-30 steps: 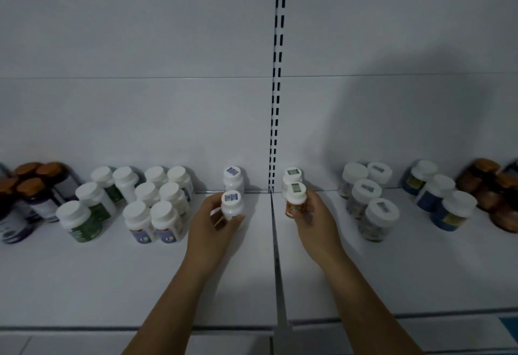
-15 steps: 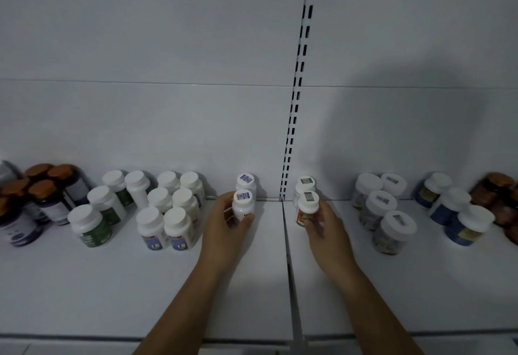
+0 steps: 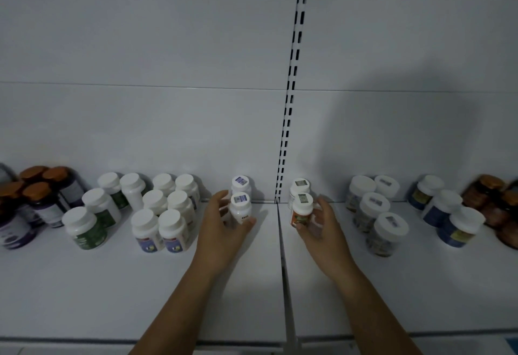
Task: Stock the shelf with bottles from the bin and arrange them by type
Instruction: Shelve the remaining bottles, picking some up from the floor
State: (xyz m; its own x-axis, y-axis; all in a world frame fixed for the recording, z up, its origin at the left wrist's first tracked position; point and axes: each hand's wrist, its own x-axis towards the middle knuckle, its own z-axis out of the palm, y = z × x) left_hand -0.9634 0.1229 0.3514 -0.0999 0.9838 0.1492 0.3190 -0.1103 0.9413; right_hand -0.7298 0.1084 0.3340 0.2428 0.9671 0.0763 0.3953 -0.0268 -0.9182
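My left hand [image 3: 221, 224] is wrapped around a small white bottle [image 3: 240, 207] with a sticker on its cap. It stands on the shelf [image 3: 112, 284] just in front of a matching bottle [image 3: 241, 183] at the back wall. My right hand [image 3: 319, 224] grips an orange-labelled bottle [image 3: 301, 210] with a white cap, set in front of a similar bottle [image 3: 299, 188]. The two pairs sit either side of the shelf seam [image 3: 281, 242].
Left of my hands stand white-capped bottles with blue labels [image 3: 161, 228], green-labelled ones [image 3: 84, 228] and orange-capped dark bottles [image 3: 42, 195]. To the right are clear jars [image 3: 384, 231], blue-labelled bottles [image 3: 459, 227] and brown bottles [image 3: 493, 203]. A slotted upright [image 3: 291, 88] runs up the back wall.
Both hands have settled their bottles lower on the shelf, close in front of the rear bottles; the view has shifted left and nearer.
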